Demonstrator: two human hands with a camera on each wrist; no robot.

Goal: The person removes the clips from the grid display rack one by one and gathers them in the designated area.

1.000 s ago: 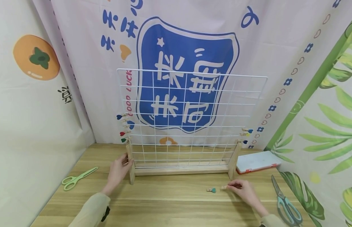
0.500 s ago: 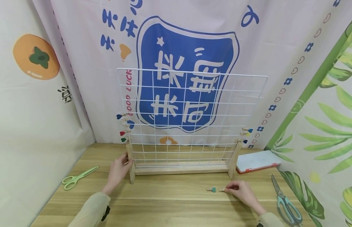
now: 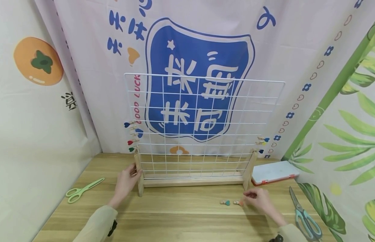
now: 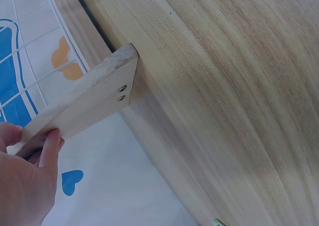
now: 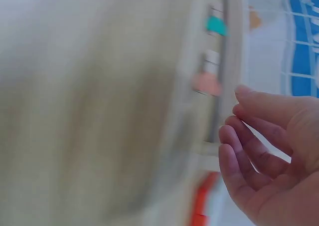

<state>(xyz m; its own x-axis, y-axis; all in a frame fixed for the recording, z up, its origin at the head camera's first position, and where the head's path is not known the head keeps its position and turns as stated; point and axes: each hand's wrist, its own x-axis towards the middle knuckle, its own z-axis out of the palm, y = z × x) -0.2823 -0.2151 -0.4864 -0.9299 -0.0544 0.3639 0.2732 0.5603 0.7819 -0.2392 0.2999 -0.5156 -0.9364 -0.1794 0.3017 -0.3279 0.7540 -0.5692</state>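
Right hand (image 3: 258, 199) has let go of the orange clip (image 3: 236, 202) since the earlier frame and drawn back slightly toward the right of the frame. That clip now lies on the table (image 3: 175, 220), right of centre in the lower part of the frame, its heart end just short of the fingertips. Near it on the left, not touching, lies the teal clip (image 3: 225, 202). The right wrist view is blurred, but the hand seems to hold nothing, its fingers loosely bent.

At lower left, the left hand (image 3: 125, 181) grips the left post (image 3: 141, 186) of the rack (image 3: 193, 182), thumb and fingers on opposite sides. Clips line the rack's edges, among them a red clip (image 3: 130, 142) and a green clip (image 3: 132, 149) at left, and a yellow clip (image 3: 264, 143) at right.

Right of the rack, a box (image 3: 273, 171) lies flat, pale lid down over a red base; its contents cannot be made out. Green scissors (image 3: 84, 190) lie at lower left, blue scissors (image 3: 301, 212) at lower right
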